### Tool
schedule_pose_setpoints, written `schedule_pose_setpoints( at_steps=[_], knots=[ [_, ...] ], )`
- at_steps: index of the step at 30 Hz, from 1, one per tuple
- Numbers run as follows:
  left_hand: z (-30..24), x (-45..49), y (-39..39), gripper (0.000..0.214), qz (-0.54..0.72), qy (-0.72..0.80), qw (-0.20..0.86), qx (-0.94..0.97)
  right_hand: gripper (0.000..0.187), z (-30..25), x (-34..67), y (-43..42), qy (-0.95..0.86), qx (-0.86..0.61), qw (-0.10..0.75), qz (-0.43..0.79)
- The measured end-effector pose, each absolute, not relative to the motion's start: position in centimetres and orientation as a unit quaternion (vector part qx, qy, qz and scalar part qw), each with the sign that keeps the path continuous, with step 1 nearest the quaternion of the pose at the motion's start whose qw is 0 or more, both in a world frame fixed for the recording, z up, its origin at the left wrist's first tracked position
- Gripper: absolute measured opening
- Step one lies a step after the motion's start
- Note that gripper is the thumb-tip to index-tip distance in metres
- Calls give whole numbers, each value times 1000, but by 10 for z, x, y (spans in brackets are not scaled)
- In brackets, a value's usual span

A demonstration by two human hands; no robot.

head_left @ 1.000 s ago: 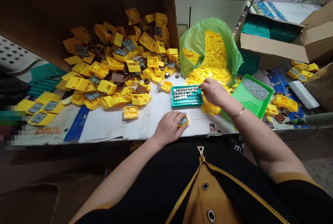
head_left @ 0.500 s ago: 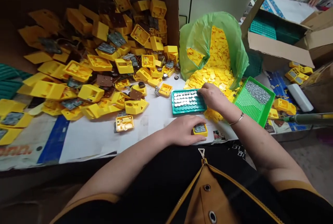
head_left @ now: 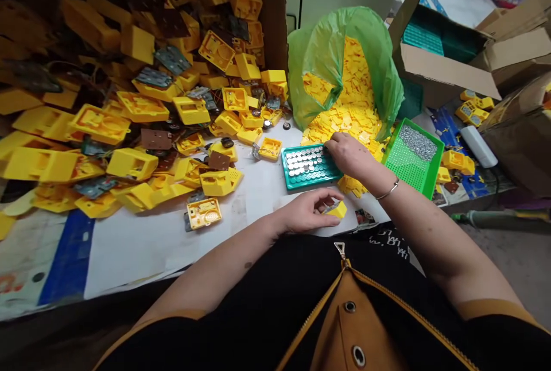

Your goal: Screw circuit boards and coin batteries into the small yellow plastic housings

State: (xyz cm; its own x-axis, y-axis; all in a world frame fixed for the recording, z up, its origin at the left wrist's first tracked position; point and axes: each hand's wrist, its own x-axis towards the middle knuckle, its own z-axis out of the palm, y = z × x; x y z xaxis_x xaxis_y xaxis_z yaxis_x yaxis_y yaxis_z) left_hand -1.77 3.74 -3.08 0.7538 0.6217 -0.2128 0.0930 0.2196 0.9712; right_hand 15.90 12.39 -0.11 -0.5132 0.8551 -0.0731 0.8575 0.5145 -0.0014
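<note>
My left hand grips a small yellow plastic housing near the table's front edge, tilted up between thumb and fingers. My right hand rests with curled fingers at the right edge of a teal tray filled with several silver button cells. Whether the fingertips pinch a cell I cannot make out. A green bag of small yellow plastic pieces lies open just behind that hand.
A big heap of yellow housings and brown circuit boards spills from a cardboard box at the left. A green tray of small metal parts sits at the right. Cardboard boxes stand behind it. One open housing lies alone on the white paper.
My left hand has drawn the yellow housing toward the right and lifted it on edge. My right hand stays at the teal tray's right edge. The view has shifted left.
</note>
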Motion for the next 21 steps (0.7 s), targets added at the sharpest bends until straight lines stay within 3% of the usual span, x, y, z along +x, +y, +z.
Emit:
schedule_pose_setpoints(
  at_steps=[12,14,18,21],
  knots=[
    [-33,-18,38,48,200,266,733,593,25,-13,167,123,855,512,-75,-14],
    [-34,-18,38,43,230,260,754,558,25,-15,168,112,833,534,-143,-22],
    [-31,-19,36,44,297,246,830,404,13,-16,174,70,689,569,-409,-185],
    [-25,-17,34,46,320,256,866,287,10,-15,176,37,590,581,-481,-289]
  ],
)
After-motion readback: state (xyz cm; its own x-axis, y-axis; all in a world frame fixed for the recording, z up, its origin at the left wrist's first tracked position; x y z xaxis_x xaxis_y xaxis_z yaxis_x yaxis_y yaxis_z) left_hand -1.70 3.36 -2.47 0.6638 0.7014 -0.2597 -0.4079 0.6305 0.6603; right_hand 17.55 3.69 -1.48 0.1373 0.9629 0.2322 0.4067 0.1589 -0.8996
